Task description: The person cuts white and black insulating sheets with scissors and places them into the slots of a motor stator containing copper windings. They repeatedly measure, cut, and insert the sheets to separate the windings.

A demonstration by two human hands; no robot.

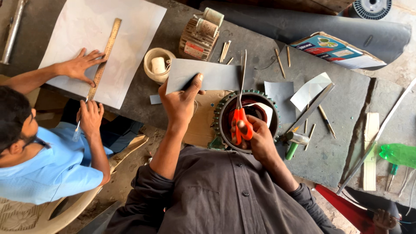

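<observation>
left hand point(180, 102) pinching grey sheet point(212, 76) lying crosswise, right hand point(255, 138) gripping scissors point(241, 117) pointing away toward sheet's near edge, above stator point(221, 112).

Dark grey button-front shirt, central placket with small round dark buttons, stitched seams on either side of the placket, long sleeves pushed up above the elbows, fabric bunched at both elbows, bare forearms, bare hands, left hand point(180, 102), right hand point(259, 138)
</observation>
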